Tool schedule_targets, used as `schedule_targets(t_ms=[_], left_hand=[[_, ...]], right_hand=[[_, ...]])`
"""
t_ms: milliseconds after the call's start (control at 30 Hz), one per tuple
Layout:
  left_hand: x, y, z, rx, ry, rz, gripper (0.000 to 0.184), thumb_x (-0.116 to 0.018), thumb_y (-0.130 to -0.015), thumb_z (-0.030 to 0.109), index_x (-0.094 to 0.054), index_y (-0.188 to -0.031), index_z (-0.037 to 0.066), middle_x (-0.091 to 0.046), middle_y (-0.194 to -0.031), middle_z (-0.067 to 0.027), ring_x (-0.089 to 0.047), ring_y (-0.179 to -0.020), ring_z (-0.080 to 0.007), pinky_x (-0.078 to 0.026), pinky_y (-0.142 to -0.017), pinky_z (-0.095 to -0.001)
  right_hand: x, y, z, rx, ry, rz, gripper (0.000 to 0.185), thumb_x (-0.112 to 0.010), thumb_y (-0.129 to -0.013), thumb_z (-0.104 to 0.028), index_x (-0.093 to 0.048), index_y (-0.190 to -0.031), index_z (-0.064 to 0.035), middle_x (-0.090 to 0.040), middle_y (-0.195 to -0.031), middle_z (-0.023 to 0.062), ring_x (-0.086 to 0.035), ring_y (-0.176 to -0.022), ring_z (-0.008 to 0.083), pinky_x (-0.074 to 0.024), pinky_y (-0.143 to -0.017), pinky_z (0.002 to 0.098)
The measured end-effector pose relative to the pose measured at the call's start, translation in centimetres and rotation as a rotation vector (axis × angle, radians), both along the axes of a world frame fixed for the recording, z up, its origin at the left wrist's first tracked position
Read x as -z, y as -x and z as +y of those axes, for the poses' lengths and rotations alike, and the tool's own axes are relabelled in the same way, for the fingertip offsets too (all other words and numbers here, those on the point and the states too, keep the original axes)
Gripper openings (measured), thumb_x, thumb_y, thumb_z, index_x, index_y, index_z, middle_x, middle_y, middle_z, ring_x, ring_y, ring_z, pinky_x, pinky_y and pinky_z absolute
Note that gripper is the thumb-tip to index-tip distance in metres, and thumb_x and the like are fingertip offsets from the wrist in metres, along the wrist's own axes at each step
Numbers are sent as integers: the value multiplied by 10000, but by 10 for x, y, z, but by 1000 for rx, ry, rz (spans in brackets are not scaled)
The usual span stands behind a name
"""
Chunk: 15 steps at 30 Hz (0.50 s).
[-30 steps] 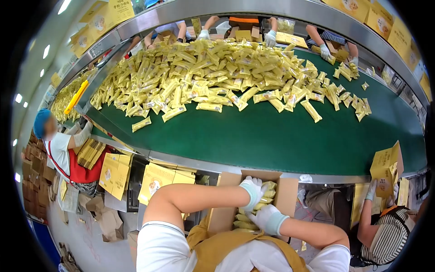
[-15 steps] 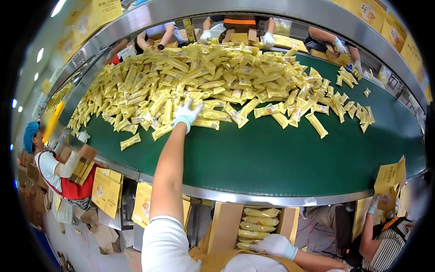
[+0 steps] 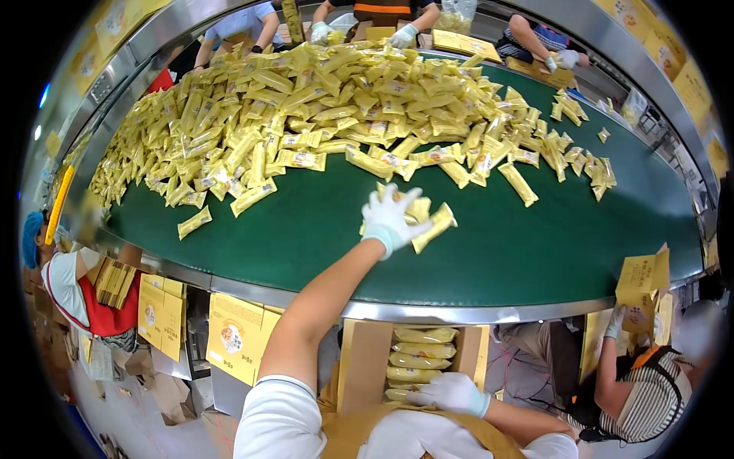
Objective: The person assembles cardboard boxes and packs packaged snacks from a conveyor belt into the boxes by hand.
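Observation:
My left hand (image 3: 388, 220), in a white glove, is over the green belt, its fingers spread and hooked round several yellow packets (image 3: 437, 227). These lie partly hidden under the palm and fingers, apart from the big pile of yellow packets (image 3: 306, 107). Below the belt's edge, an open cardboard box (image 3: 367, 359) stands against my body with a column of yellow packets (image 3: 424, 350) in it. Also gloved, my right hand (image 3: 451, 394) lies nearly flat over the near packets in the box, fingers extended; its fingertips partly cover them.
A metal rail (image 3: 459, 314) edges the green belt (image 3: 489, 260). Flat yellow cartons (image 3: 238, 336) stand left of my box. A co-worker at right holds a yellow carton (image 3: 641, 291); another at left carries folded cartons (image 3: 115, 283). Other people's gloved hands (image 3: 404, 36) work across the belt.
My left hand has moved from the pile's front edge rightward and nearer to me, bringing several packets along. My right hand stays at the box. The view has shifted slightly.

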<state>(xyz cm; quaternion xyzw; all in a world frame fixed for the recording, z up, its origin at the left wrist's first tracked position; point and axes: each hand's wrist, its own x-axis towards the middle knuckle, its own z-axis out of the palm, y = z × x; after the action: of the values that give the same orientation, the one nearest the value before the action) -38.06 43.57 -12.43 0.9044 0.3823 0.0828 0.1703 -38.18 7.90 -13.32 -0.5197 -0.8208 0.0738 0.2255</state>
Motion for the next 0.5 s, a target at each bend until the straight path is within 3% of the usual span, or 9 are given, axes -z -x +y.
schedule_targets(t_ms=[67,133,200,267,300,367,400,467,500], left_hand=[[10,1,-23,251,117,-60,876,-643,-798,702,-351,-1553,367,-247,-1617,-210,-239,-1444,-514,-255,-1145,-611],[17,21,-33,415,393,-500,833,-694,-852,555,-341,-1566,309,-225,-1620,-229,-249,-1441,-532,-268,-1163,-580],[-6,56,-38,342,116,-404,780,-732,-865,423,-388,-1546,260,-266,-1603,-227,-290,-1434,-518,-306,-1170,-508],[-2,94,-28,231,-9,-420,694,-738,-860,392,-487,-1481,208,-388,-1538,-223,-370,-1405,-464,-332,-1157,-478],[7,115,-24,142,-46,-421,643,-739,-861,366,-528,-1439,177,-445,-1492,-216,-399,-1388,-441,-340,-1147,-479],[31,152,-21,-27,-130,-391,568,-736,-865,326,-583,-1372,120,-523,-1423,-207,-447,-1350,-408,-349,-1132,-484],[42,167,-22,-106,-181,-360,543,-732,-869,313,-597,-1348,94,-543,-1400,-205,-467,-1330,-397,-351,-1126,-488],[59,184,-26,-251,-199,-309,521,-721,-873,298,-603,-1325,66,-547,-1391,-205,-471,-1323,-399,-351,-1125,-484],[72,187,-26,-265,-287,-294,497,-711,-876,289,-610,-1302,54,-578,-1352,-198,-490,-1304,-389,-363,-1112,-486]], right_hand=[[-35,-8,5,-24,171,228,215,-717,-845,-211,-744,-1057,-196,-667,-776,-11,-653,-669,176,-531,-588,307],[-56,-19,8,15,310,711,188,-742,-876,-164,-765,-1061,-137,-731,-836,38,-696,-702,177,-559,-636,297],[-93,-55,-4,235,670,1099,206,-732,-913,-105,-753,-1095,-11,-759,-878,85,-712,-754,113,-570,-677,262],[-94,-94,-12,377,448,1296,176,-642,-952,-71,-727,-1058,41,-742,-864,102,-695,-723,121,-562,-650,267],[-101,-105,4,471,189,1134,155,-597,-953,-55,-710,-1011,34,-721,-836,84,-669,-692,130,-555,-652,287],[-94,-136,36,618,70,578,184,-570,-893,0,-694,-1030,-4,-682,-923,113,-671,-823,215,-542,-765,322],[-76,-147,47,691,188,569,234,-599,-905,-93,-671,-1117,-25,-659,-1073,153,-661,-968,275,-534,-846,359],[-26,-157,67,1006,436,24,651,-709,-843,-435,-534,-1360,-81,-588,-1248,206,-592,-1150,370,-492,-979,456],[-15,-150,81,1079,424,-53,659,-728,-828,-441,-539,-1341,-73,-586,-1240,205,-593,-1148,381,-499,-973,460]])
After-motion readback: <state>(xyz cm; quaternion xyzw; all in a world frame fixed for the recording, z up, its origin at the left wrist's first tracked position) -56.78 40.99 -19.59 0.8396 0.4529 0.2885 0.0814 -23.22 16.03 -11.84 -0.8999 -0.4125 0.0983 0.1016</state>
